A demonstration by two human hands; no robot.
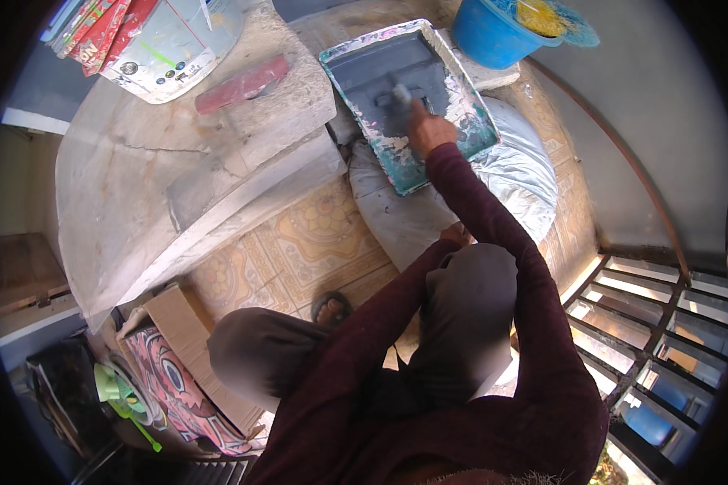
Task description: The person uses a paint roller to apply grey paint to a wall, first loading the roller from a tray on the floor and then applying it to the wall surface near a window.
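Note:
A paint tray point(364, 67) holding dark grey paint rests on a pale, crumpled sack point(510, 190), its rim splashed white and teal. My right hand point(431, 129) is closed on a brush-like tool point(400, 93), whose pale head is in the grey paint; its exact kind is blurred. My left hand point(455, 233) lies just beyond my raised right knee, below the tray, mostly hidden by the knee and my right arm, so its fingers and whatever it touches cannot be made out.
A stone step point(129, 194) at left carries a white bucket point(162, 69) and reddish bar point(243, 83). A blue bucket point(489, 36) stands behind the tray. A cardboard box point(182, 331) and green items point(112, 384) are lower left; a metal grille point(647, 356) is at right.

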